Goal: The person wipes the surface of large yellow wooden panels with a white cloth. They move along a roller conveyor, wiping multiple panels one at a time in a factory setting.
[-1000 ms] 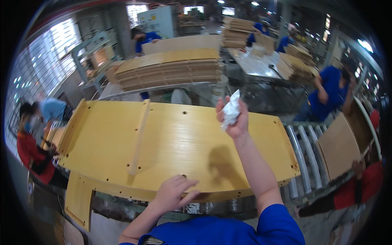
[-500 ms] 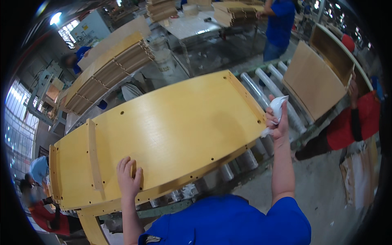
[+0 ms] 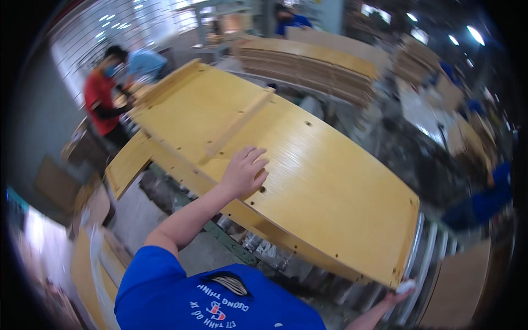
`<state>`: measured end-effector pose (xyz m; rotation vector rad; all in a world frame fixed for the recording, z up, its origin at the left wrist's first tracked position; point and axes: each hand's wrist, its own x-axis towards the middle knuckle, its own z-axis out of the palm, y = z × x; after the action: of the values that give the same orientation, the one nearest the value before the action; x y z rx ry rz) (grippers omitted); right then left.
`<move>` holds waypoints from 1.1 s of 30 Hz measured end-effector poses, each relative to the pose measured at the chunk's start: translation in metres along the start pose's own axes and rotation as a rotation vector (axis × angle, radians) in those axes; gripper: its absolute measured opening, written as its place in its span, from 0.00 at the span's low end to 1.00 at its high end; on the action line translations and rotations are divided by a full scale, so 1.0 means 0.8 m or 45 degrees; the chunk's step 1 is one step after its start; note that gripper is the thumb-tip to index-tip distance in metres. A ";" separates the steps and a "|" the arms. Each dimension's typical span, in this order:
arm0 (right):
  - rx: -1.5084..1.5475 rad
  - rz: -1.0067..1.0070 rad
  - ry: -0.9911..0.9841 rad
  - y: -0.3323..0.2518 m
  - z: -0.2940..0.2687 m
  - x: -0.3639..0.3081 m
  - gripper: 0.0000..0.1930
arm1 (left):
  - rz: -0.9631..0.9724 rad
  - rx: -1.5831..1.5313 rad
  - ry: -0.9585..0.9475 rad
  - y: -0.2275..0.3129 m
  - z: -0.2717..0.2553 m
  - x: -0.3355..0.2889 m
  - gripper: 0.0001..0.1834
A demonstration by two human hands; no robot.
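Note:
A long yellow wooden furniture panel (image 3: 324, 181) with drilled holes and a crosspiece (image 3: 242, 121) lies aslant in front of me. My left hand (image 3: 245, 171) is on its near side, just right of the crosspiece, palm down with fingers apart and nothing held. At the panel's near right corner, my right hand (image 3: 400, 292) is closed on a small white plastic bag (image 3: 406, 285). The bag is beside or against that corner; I cannot tell which. Part of the right hand is blurred.
Conveyor rollers (image 3: 432, 247) run under and past the panel's right end. A brown board (image 3: 459, 280) stands beyond them. Stacked panels (image 3: 308, 66) rest behind. A person in red (image 3: 102, 99) works at the far left. Another yellow board (image 3: 91, 269) leans at left.
The view has swung left, so the panel now slants down to the right. My right hand, raised beside the panel's end before, is now low at its near corner. My left hand remains near the crosspiece.

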<state>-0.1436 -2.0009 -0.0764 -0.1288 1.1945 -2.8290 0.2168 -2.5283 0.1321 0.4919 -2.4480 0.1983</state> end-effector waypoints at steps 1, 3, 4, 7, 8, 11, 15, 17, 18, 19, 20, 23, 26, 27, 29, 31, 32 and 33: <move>-0.136 -0.054 0.039 0.015 0.005 0.001 0.32 | -0.105 0.208 0.073 -0.009 -0.013 0.006 0.17; -0.139 -0.065 -0.094 0.014 0.001 0.013 0.31 | -0.305 0.561 0.222 -0.028 -0.036 0.019 0.18; -0.170 -0.041 -0.095 0.032 0.022 0.015 0.31 | -0.480 0.637 0.129 -0.044 -0.052 0.014 0.19; -0.227 -0.034 -0.100 0.054 0.060 0.013 0.31 | -0.904 0.531 -0.164 -0.082 -0.067 -0.007 0.22; -0.241 -0.035 -0.101 0.056 0.069 0.013 0.31 | -0.972 0.334 -0.297 -0.088 -0.066 -0.006 0.22; -0.285 -0.010 -0.116 0.058 0.095 0.009 0.31 | -0.998 0.071 -0.324 -0.105 -0.058 -0.021 0.23; -0.279 -0.009 -0.127 0.052 0.119 0.001 0.31 | -0.963 0.089 -0.371 -0.144 -0.082 -0.006 0.21; -0.289 -0.022 -0.117 0.044 0.127 -0.008 0.31 | -0.950 0.123 -0.401 -0.170 -0.103 0.017 0.22; -0.283 -0.011 -0.123 0.041 0.130 -0.013 0.31 | -0.957 0.124 -0.387 -0.188 -0.116 0.021 0.22; -0.257 0.006 -0.140 0.040 0.136 -0.015 0.31 | -0.961 0.122 -0.375 -0.205 -0.130 0.025 0.22; -0.219 0.046 -0.170 0.042 0.143 -0.016 0.31 | -0.995 0.145 -0.327 -0.226 -0.144 0.024 0.22; -0.247 0.264 -0.215 0.059 0.201 -0.033 0.22 | -0.985 0.208 -0.408 -0.282 -0.143 0.006 0.26; -0.592 0.163 -0.063 0.095 0.224 -0.026 0.19 | -1.101 0.162 -0.269 -0.317 -0.122 -0.027 0.26; -0.513 0.115 -0.081 0.102 0.233 -0.028 0.19 | -0.968 0.401 -0.150 -0.339 -0.152 -0.044 0.25; -0.231 0.162 0.057 0.087 0.228 -0.034 0.17 | -0.890 0.152 -0.141 -0.348 -0.124 -0.050 0.25; 0.234 0.274 0.054 0.075 0.223 -0.045 0.17 | -0.818 0.349 -0.157 -0.355 -0.123 -0.055 0.30; 0.263 0.274 0.100 0.067 0.224 -0.050 0.16 | -0.792 0.285 -0.115 -0.352 -0.118 -0.050 0.28; 0.296 0.296 0.143 0.059 0.225 -0.059 0.16 | -0.783 0.289 -0.161 -0.350 -0.122 -0.043 0.27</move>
<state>-0.0769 -2.1576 0.0122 0.1717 0.8257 -2.7696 0.4062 -2.7503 0.1944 1.3573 -2.2763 0.1875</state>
